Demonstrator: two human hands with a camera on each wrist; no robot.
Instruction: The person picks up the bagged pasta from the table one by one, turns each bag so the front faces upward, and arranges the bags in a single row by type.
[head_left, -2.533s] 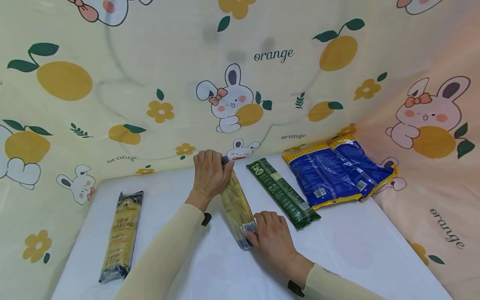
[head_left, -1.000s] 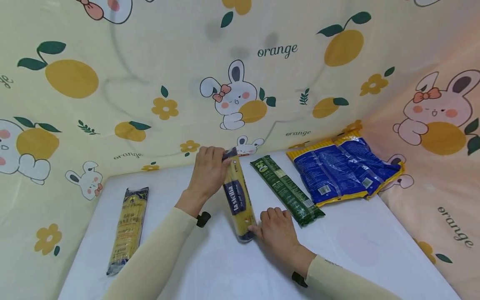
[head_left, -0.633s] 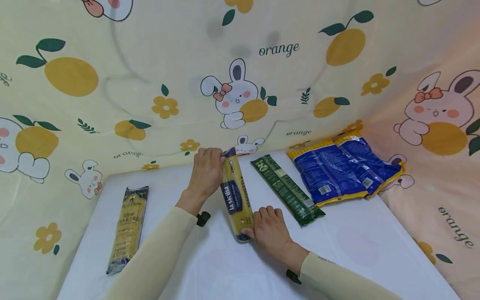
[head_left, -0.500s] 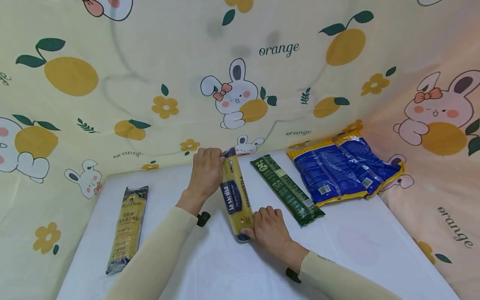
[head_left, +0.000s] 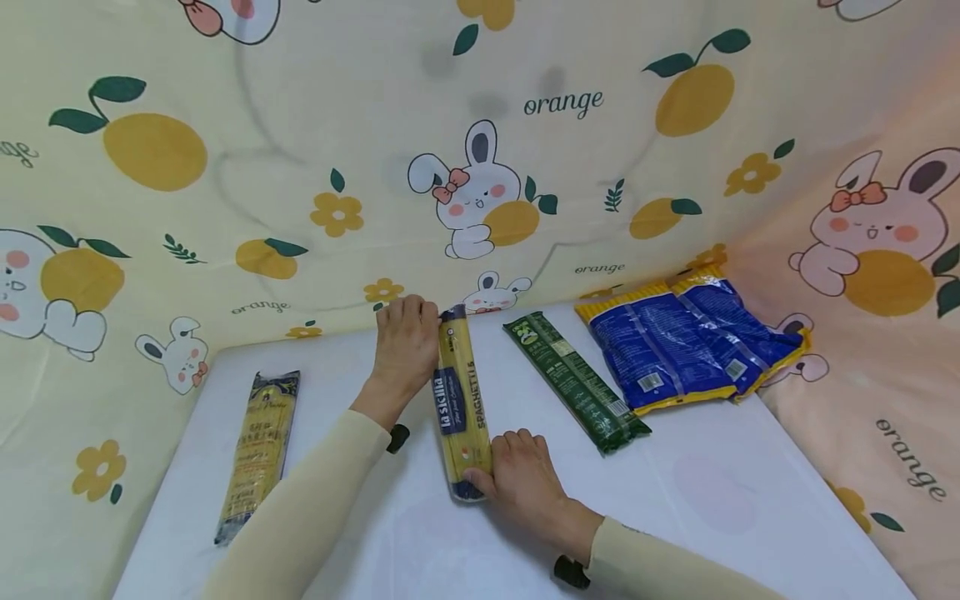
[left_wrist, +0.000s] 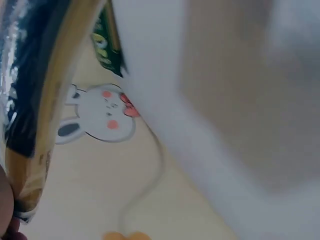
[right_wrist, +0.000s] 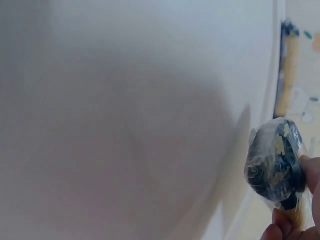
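Note:
A clear packet of spaghetti (head_left: 467,400) with a dark blue label is held between both hands over the middle of the white table. My left hand (head_left: 405,346) grips its far end from the left side. At the near end, my right hand (head_left: 528,479) pinches the packet, thumb on top. In the left wrist view the spaghetti packet (left_wrist: 30,85) runs down the left edge, with only a bit of the fingers showing. The right wrist view has the packet's dark, crinkled end (right_wrist: 275,160) between thumb and fingers.
A second yellow pasta packet (head_left: 258,458) lies at the left of the table (head_left: 637,525). To the right are a green packet (head_left: 577,383) and blue-and-yellow bags (head_left: 675,342), close to the patterned cloth (head_left: 337,108) behind.
The spaghetti packet has been turned from its barcode side to its labelled front. Lately both hands have shifted it slightly left and toward the body. The other packets stay put.

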